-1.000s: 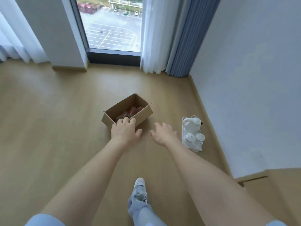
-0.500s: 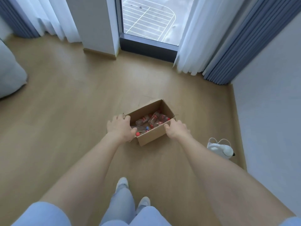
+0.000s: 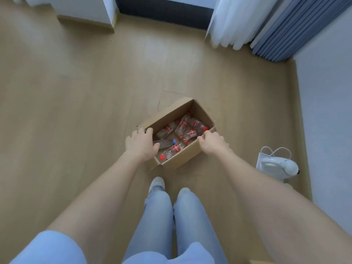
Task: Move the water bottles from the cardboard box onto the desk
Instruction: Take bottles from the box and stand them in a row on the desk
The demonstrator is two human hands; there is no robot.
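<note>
An open cardboard box (image 3: 182, 159) sits on the wooden floor in front of my feet. Inside lie several clear water bottles (image 3: 183, 125) with red labels and red caps, and one with a blue cap (image 3: 163, 143). My left hand (image 3: 141, 145) grips the box's left end wall, thumb inside over the bottles. My right hand (image 3: 211, 143) holds the right corner of the near wall, fingers curled over the rim. No desk is in sight.
A white kettle on a white bag (image 3: 276, 164) stands by the right wall (image 3: 327, 111). White and blue curtains (image 3: 266, 29) hang at the back right beside a window base. My jeans-clad legs and a shoe (image 3: 157, 184) are just behind the box.
I have stepped closer and the view has tilted down. Both hands, which were reaching a second ago, now hold the box's two ends.
</note>
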